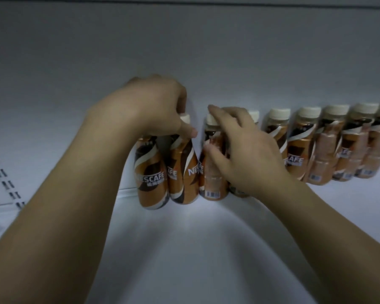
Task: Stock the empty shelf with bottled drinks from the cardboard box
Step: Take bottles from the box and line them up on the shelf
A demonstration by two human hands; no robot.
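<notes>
A row of brown Nescafe coffee bottles with cream caps stands along the back of the white shelf [184, 249]. My left hand [154, 104] is closed over the tops of the two leftmost bottles [180, 172], its thumb against the neck of the second one. My right hand [239, 145] wraps around the third bottle [213, 178], fingers over its cap and shoulder, hiding most of the bottle behind it. Several more bottles [323, 154] continue the row to the right, untouched. The cardboard box is out of view.
The shelf's white back wall [184, 51] rises right behind the bottles. A slotted upright rail [4, 178] runs along the left side. Bare shelf surface lies in front of the row and to the left of the leftmost bottle.
</notes>
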